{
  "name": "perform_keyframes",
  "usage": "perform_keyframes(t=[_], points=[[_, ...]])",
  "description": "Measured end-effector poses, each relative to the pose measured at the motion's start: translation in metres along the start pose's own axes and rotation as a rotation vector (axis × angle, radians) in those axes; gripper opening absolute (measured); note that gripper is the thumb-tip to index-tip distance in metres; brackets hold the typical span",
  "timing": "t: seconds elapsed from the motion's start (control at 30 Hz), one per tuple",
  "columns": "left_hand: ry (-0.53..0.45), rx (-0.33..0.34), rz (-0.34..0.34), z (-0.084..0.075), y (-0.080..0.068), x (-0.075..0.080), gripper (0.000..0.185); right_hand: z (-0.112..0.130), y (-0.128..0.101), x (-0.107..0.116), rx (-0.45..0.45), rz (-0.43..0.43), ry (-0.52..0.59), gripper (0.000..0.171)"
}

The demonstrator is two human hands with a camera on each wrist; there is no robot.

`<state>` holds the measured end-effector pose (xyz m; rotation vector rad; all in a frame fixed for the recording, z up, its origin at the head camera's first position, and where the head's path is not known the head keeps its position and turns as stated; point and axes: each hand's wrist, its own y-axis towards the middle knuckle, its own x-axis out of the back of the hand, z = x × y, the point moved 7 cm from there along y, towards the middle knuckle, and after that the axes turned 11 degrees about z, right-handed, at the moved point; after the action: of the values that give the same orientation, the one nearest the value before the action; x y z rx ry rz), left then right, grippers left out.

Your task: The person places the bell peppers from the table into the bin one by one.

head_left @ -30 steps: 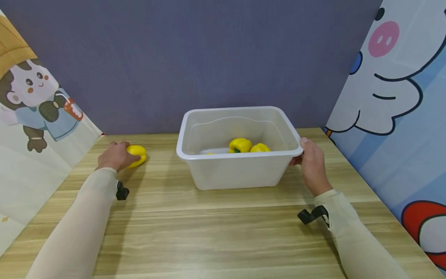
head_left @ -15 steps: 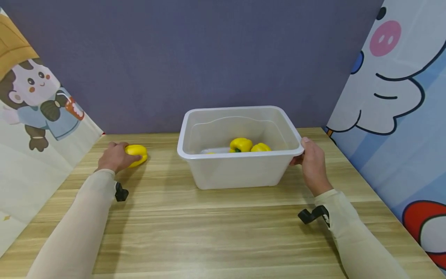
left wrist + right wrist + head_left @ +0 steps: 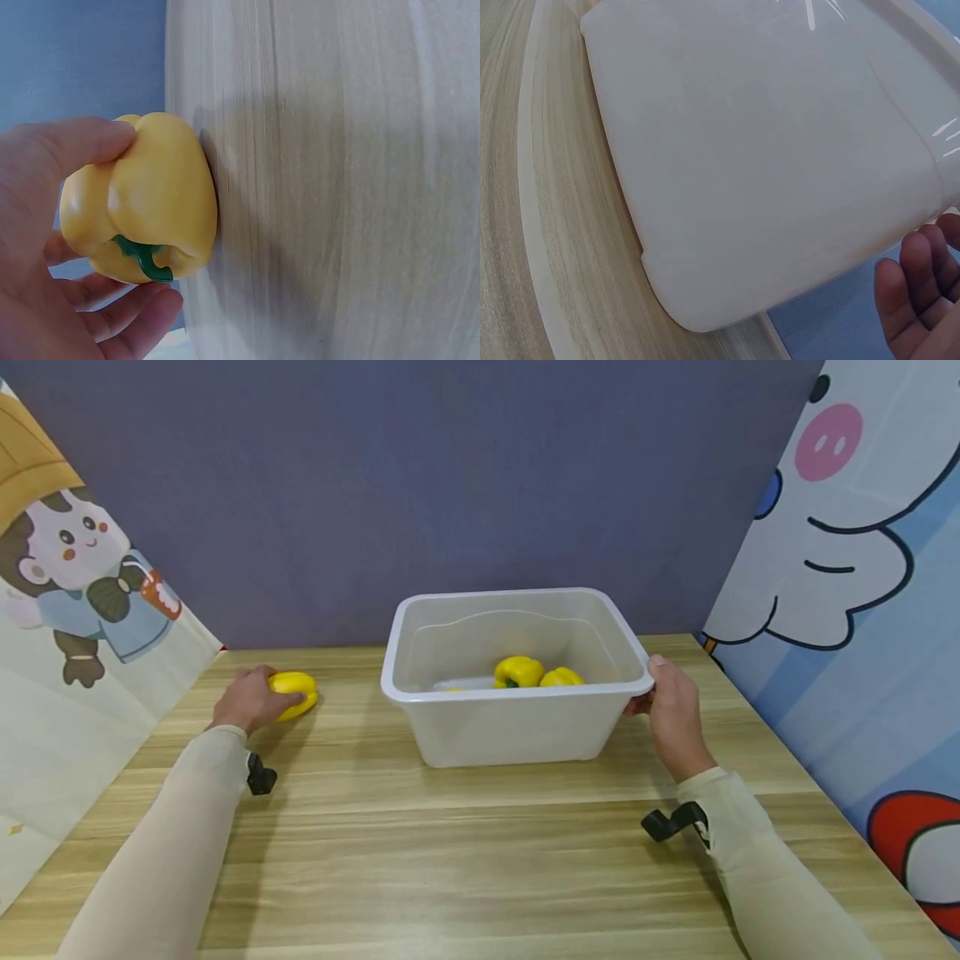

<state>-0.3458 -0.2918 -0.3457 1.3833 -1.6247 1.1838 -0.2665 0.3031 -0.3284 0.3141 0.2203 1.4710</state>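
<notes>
Grasping is judged the step in hand: the yellow pepper on the counter is clasped by the left hand, the white bin is gripped at its rim by the right hand, and a lift over the rim is called for next.

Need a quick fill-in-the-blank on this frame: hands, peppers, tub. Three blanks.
The left hand grips a ____ pepper on the wooden table.
The right hand holds the ____ of the white tub.
Inside the tub, ____ more whole peppers show clearly.

Missing words: yellow; rim; two
</notes>
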Motion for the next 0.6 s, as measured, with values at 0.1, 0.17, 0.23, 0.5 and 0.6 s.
perform_keyframes(t=[0.1, 0.17, 0.23, 0.5, 0.6], points=[[-0.002, 0.005, -0.003, 0.0006, 0.0013, -0.0004, 0.088, 0.0, -0.001, 0.0004, -0.006, -0.006, 0.013, 0.038], [-0.007, 0.007, -0.003, 0.0006, 0.0022, -0.0007, 0.088, 0.0, -0.0018, 0.0006, -0.008, -0.008, 0.016, 0.038], [-0.02, 0.005, -0.004, 0.0006, 0.0027, -0.0009, 0.089, 0.0001, -0.0022, 0.0004, -0.008, -0.007, 0.016, 0.038], [-0.133, 0.011, 0.027, 0.0043, 0.0006, -0.005, 0.1, 0.001, -0.0014, -0.0022, 0.011, -0.011, 0.012, 0.037], [-0.155, 0.013, 0.032, 0.0037, 0.0004, -0.0065, 0.104, 0.0016, -0.0008, -0.0023, 0.032, -0.022, 0.033, 0.037]])
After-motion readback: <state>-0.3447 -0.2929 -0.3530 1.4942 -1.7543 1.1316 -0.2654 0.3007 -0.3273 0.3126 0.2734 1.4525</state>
